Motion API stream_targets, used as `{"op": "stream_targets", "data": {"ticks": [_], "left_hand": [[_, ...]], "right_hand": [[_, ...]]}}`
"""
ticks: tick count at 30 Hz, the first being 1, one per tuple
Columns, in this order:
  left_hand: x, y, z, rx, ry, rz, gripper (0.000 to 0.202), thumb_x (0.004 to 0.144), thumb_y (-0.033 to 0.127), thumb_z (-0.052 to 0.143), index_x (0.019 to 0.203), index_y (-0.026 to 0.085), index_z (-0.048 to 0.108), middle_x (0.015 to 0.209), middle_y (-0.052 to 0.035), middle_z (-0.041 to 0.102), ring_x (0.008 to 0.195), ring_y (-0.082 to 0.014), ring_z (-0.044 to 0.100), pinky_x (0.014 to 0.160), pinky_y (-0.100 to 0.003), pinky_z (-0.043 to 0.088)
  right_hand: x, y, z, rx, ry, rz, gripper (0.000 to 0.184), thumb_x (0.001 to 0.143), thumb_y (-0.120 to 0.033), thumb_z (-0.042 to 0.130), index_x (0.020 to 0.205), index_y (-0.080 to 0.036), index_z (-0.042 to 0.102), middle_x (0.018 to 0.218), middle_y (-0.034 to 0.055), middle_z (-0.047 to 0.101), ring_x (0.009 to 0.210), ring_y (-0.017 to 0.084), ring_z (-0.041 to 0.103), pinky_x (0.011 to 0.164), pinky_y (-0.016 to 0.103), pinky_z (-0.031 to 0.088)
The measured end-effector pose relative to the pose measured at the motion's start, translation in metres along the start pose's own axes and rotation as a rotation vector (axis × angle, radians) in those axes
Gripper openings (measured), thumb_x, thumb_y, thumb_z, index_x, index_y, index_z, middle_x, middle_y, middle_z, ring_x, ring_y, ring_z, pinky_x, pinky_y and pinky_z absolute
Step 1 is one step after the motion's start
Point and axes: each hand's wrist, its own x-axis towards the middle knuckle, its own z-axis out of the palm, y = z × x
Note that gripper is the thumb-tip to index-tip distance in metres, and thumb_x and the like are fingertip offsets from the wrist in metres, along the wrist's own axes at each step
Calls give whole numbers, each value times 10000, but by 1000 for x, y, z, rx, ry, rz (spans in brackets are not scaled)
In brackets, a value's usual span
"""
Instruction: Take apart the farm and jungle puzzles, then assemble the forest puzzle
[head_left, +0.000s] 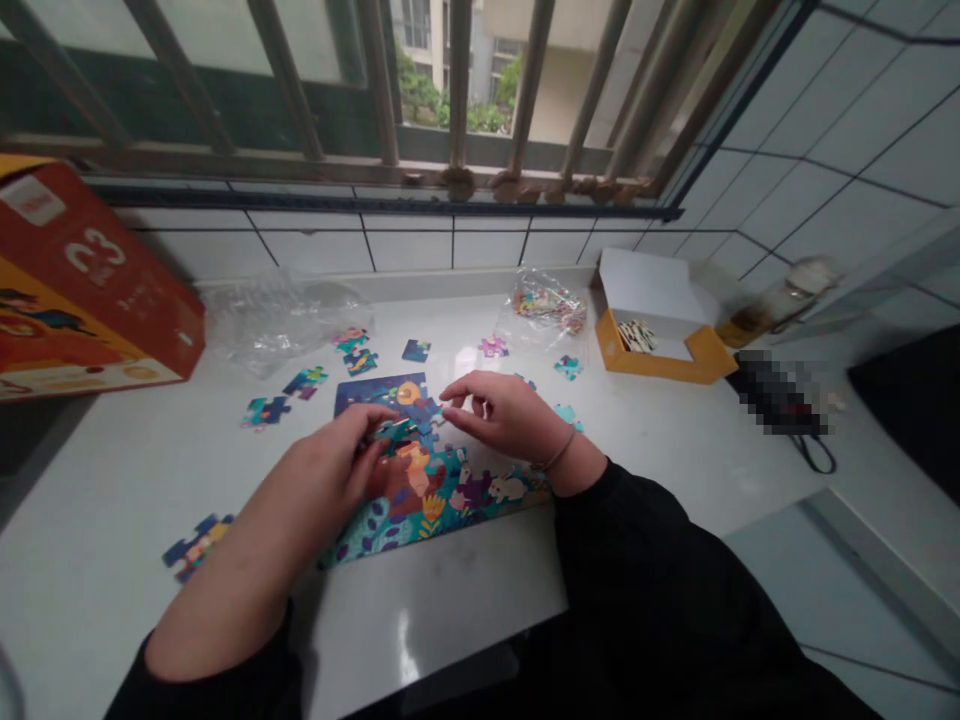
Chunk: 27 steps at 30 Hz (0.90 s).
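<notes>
A partly assembled colourful jigsaw puzzle (435, 495) lies on the white counter (112, 480) in front of me. My left hand (337, 465) rests on the puzzle's upper left part, fingers pinched on a teal puzzle piece (395, 430). My right hand (504, 412) hovers just right of it, fingers curled and pressing at the same spot on the puzzle's edge. Loose pieces (304, 382) lie scattered beyond the puzzle, and one group of joined pieces (196, 545) sits at the near left.
A red and orange puzzle box (75, 290) stands at the far left. Crumpled clear plastic (277, 320) and a clear bag of pieces (546, 305) lie near the tiled wall. An open orange box (660, 325) sits at the right, with a jar (780, 298) and a dark object beyond it.
</notes>
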Motion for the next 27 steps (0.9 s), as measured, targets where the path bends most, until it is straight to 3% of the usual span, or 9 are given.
{"op": "stream_targets", "data": {"ticks": [2,5,9,12,17,21,27], "left_hand": [[2,15,5,-16,-1,68,262,1059,365,522,1219,257,700,1087,-78,833,924,-287,812,849,-399,657],[4,30,12,-7,52,135,287,1106,407,518,1280,270,700,1163,-87,839,1010,-297,818,882,-399,670],[0,34,17,21,163,168,394,1126,382,523,1493,272,617,1364,-116,799,1177,-306,799,1023,-439,673],[-7,33,21,40,216,193,442,1119,329,531,1548,234,577,1407,-146,774,1220,-312,786,1095,-490,658],[-15,35,31,69,58,307,323,1102,237,503,1331,200,727,1356,-155,806,1271,-323,771,1133,-538,644],[-18,41,33,63,-40,344,323,1123,188,455,1223,202,762,1282,-139,832,1169,-289,805,1071,-497,669],[-19,40,24,57,-111,310,262,1107,178,524,1121,221,782,1152,-112,842,1057,-263,814,997,-435,687]], "right_hand": [[0,-6,4,31,-53,-53,256,1058,-436,780,1187,-215,784,1084,51,807,743,141,636,757,302,508],[0,-14,8,27,-78,-59,215,1072,-430,780,1152,-230,788,1013,34,803,771,152,652,764,298,505],[-2,-19,4,82,-42,-27,181,1075,-417,779,1089,-237,792,951,13,802,788,156,675,774,298,517],[-9,-15,-7,140,59,102,198,1049,-428,789,1101,-236,788,938,14,804,797,162,697,769,305,539],[-27,5,-27,242,314,411,332,1005,-467,768,1198,-198,742,859,19,744,718,169,676,683,316,548],[-39,10,-37,290,502,512,429,978,-496,780,1273,-190,720,795,-11,671,697,177,657,657,324,540],[-40,-7,-35,338,482,484,469,1006,-499,768,1369,-208,707,774,-32,627,680,168,634,627,309,511]]}}
